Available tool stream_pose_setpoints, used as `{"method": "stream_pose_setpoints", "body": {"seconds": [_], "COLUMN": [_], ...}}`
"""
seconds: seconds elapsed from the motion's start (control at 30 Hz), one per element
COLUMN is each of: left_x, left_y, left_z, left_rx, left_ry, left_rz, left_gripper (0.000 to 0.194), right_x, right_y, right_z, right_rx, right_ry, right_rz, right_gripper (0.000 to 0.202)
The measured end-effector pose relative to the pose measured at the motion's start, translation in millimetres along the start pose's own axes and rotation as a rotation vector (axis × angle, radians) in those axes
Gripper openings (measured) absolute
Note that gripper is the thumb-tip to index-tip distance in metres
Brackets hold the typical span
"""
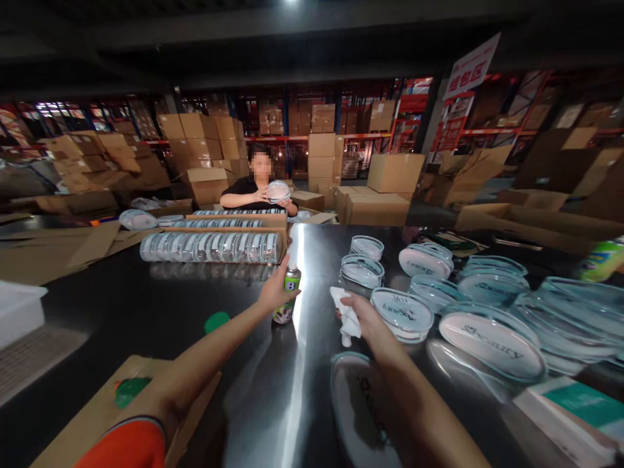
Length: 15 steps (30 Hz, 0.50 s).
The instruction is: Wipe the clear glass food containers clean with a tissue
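My left hand [275,287] is at a green and black spray can [283,314] standing on the dark metal table. Its thumb lies across the front of the can, and its fingers reach up by the top. A crumpled white cloth or tissue [347,317] is gripped in my right hand [364,318]. Below that hand lies a round clear-rimmed case [346,396] with dark lettering, partly hidden by my forearm. Right of it, several similar cases [402,309] marked "beauty" sit in stacks.
A row of clear cases [209,247] stands on edge at the back left, by a cardboard box. Across the table a person [258,185] holds another case [279,191]. A white basket [19,312] is at left, a green-and-white box [570,416] at right, cardboard [97,416] at front left.
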<state>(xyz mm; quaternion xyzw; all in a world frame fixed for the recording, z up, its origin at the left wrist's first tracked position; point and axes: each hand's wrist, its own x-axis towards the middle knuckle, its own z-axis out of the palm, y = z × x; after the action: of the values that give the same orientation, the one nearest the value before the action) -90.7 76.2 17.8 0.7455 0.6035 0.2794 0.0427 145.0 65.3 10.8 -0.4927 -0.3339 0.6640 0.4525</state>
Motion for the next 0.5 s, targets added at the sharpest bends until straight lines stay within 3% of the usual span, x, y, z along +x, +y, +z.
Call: {"method": "stream_pose_setpoints", "body": {"seconds": [0.17, 0.3, 0.4, 0.5], "left_x": [-3.5, -6.5, -21.8, -54.5], "left_y": [-7.8, -10.1, 2.5, 30.4], "left_z": [15.8, 18.4, 16.2, 23.7], "left_rx": [-0.154, -0.227, -0.25, -0.292], "left_ry": [0.137, 0.19, 0.26, 0.247], "left_rz": [-0.104, -0.125, -0.125, -0.092], "left_gripper": [0.106, 0.113, 0.119, 0.097], "right_x": [-38.9, -84.6, -123.8, -156.8], "right_y": [-8.9, -2.7, 16.0, 46.6], "right_z": [-32.1, -80.9, -120.0, -139.4], "right_rx": [-0.011, 0.018, 0.043, 0.078], "right_ry": [0.183, 0.373, 0.564, 0.678], "right_rz": [-0.089, -0.197, -0.275, -0.306], "right_gripper": [0.026, 0.021, 0.024, 0.041]}}
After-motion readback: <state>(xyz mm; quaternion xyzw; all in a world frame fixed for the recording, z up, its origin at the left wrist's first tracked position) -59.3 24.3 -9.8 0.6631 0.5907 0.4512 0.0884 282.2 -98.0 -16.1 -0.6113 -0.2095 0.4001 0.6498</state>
